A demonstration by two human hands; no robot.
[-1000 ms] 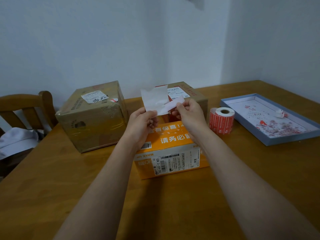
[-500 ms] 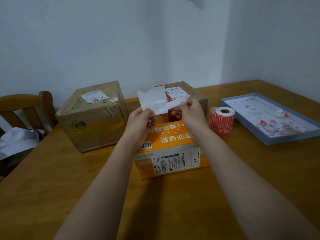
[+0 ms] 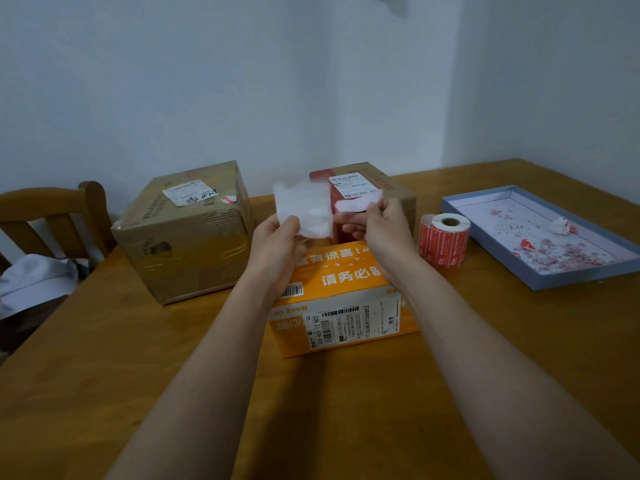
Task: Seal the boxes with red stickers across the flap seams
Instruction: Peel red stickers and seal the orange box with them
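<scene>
A wooden table [image 3: 485, 358] fills the room's corner, a chair [image 3: 52, 209] at its left edge. On it, a large brown box [image 3: 187, 233] wrapped in clear tape stands at the left, an orange box [image 3: 343, 306] with a shipping label on its near side sits in the middle, and a smaller brown box with red print [image 3: 391, 188] stands behind it. To the right lies a shallow blue tray [image 3: 547, 275] littered with red scraps and a crumpled wad, and just beside the orange box stands a roll of red stickers [image 3: 445, 240], upright on its end. Above the orange box, the left hand [image 3: 277, 244] pinches the lower corner of a white backing sheet [image 3: 304, 211], while the right hand [image 3: 384, 226] pinches one end of a sticker [image 3: 356, 204], seen from its pale back side. Compared with half a second ago, the two pieces are now fully parted: the sticker, then overlapping the sheet's edge, is drawn clear to the right, with a gap between them, and the sheet looks more curled and blurred. The boxes, roll and tray lie as they did before
</scene>
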